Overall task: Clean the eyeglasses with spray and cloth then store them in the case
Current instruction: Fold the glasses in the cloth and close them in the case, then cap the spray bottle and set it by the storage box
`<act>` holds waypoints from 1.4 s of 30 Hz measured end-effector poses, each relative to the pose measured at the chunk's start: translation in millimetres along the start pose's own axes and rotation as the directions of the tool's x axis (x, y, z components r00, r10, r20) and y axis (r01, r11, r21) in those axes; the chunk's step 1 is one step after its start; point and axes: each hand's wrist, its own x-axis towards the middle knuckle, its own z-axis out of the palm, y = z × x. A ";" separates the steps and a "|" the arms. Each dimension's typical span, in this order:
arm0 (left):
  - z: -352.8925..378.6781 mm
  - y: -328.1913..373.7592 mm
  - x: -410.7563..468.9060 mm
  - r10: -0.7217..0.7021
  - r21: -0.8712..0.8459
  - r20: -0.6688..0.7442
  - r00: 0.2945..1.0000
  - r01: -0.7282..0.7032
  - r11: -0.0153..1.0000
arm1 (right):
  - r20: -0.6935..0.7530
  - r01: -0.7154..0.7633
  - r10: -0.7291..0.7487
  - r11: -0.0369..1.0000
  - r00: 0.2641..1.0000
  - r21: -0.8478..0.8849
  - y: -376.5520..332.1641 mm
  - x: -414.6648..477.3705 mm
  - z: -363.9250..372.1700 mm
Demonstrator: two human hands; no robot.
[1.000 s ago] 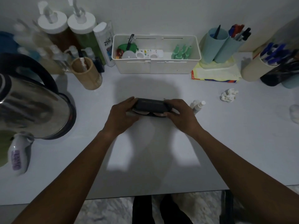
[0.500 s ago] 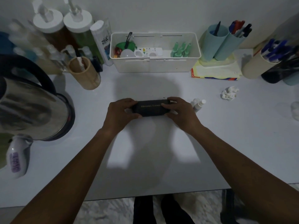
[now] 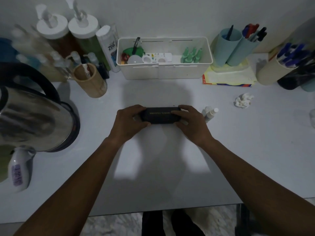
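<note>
A black eyeglass case with gold lettering lies closed on the white table, mid-centre. My left hand grips its left end and my right hand grips its right end. The eyeglasses are not visible. A small white spray bottle lies on the table just right of my right hand. A crumpled white cloth sits farther right.
A steel kettle stands at the left, with a wooden cup and pump bottles behind. A white organiser box sits at the back centre, pen holders at the back right. The table's front edge is near my forearms.
The case lid, half open a second ago with the lenses showing underneath, is now closed flat. Both hands stay on the case's ends.
</note>
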 end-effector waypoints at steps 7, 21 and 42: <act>8.5 4.7 15.4 -0.008 0.055 -0.105 0.994 0.014 0.998 | -0.136 -0.019 0.023 0.999 0.990 0.035 0.6 25.0 6.5; 21.2 -28.3 116.1 -0.062 -0.013 -0.207 0.976 0.061 0.998 | -0.221 -0.141 0.147 0.989 0.964 0.045 10.2 126.6 20.6; 23.1 18.9 80.2 -0.047 0.051 -0.229 0.972 0.060 0.997 | -0.263 -0.127 0.172 0.975 0.949 0.181 -39.2 109.4 -27.0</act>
